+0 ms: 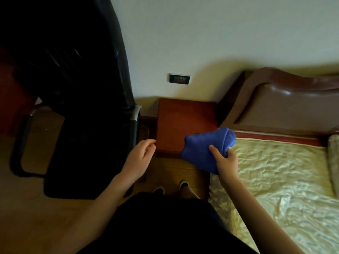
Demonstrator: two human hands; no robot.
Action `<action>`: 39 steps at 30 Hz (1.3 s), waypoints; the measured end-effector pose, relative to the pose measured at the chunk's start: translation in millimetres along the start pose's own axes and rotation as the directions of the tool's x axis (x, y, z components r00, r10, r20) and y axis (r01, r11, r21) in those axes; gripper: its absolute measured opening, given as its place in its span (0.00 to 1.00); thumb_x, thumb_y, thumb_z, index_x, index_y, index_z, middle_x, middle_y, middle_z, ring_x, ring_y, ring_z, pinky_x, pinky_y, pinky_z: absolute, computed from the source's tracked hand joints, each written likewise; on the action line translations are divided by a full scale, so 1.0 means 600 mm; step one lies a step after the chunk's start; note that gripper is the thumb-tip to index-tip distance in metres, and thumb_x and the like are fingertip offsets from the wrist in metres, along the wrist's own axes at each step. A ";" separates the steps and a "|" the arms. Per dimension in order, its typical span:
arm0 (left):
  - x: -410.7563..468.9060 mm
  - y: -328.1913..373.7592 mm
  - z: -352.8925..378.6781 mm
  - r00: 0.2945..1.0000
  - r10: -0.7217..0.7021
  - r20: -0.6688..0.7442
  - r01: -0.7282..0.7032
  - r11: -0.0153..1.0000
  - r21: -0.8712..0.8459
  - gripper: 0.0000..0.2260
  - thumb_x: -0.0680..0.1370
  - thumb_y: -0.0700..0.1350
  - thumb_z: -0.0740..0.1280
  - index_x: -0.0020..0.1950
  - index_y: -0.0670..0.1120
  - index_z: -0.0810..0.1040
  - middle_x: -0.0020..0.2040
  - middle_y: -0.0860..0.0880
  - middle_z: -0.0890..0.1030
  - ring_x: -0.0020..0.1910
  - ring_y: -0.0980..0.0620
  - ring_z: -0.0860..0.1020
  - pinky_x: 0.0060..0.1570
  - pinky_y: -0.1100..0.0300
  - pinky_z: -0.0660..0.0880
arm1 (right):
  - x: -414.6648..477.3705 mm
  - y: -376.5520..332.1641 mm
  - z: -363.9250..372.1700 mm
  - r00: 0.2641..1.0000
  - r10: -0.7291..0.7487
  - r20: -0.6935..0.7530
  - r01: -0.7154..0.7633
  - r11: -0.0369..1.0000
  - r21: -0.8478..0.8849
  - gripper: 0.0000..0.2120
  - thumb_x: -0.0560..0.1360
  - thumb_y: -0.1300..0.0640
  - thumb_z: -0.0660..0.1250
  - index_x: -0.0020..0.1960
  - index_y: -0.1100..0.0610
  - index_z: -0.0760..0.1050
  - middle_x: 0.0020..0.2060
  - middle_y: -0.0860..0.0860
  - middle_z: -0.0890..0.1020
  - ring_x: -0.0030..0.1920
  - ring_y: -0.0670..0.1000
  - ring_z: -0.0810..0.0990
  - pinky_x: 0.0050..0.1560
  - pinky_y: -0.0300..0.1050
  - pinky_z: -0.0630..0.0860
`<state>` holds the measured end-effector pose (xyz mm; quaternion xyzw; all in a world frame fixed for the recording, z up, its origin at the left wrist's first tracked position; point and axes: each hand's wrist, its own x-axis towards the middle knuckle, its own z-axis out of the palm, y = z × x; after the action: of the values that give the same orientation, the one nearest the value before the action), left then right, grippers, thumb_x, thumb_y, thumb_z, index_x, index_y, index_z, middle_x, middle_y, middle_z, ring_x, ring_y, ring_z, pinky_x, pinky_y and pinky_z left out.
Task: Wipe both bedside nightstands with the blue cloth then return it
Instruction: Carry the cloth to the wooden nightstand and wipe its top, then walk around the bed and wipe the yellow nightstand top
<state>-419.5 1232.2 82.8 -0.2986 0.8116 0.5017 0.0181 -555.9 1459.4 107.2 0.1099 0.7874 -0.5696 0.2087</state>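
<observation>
Nightstand (pixel 180 125) before me, reddish wood top bare. Bed (pixel 286 173) at my right, wrinkled gold cover. Wood floor (pixel 27 208) carries black chair (pixel 78 110).

I see a solid royal-blue cloth (pixel 205 149) at centre right, over a reddish-brown nightstand (pixel 181 123). The bed cover (pixel 275 173) at right is pale gold with a crinkled sheen, the headboard (pixel 286 105) glossy brown, the chair (pixel 78 70) at left black, the wall (pixel 201 30) off-white.

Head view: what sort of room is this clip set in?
Most likely a bedroom. A bed with a padded headboard stands against the wall, a wooden nightstand sits beside it, and a black chair stands to the left.
</observation>
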 end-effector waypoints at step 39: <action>-0.547 -0.112 0.275 -0.168 0.040 0.985 -0.847 0.505 -0.165 0.09 0.81 0.49 0.61 0.58 0.53 0.77 0.52 0.57 0.80 0.54 0.58 0.77 0.46 0.67 0.70 | -1.053 0.542 0.168 -0.188 0.815 -0.548 0.355 0.576 0.736 0.07 0.73 0.59 0.72 0.49 0.60 0.78 0.41 0.51 0.84 0.42 0.49 0.83 0.34 0.35 0.77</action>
<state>-160.9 1500.1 54.9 0.4832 0.7194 0.2381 0.4384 159.6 1511.7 90.4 0.7385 0.2931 -0.4678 -0.3872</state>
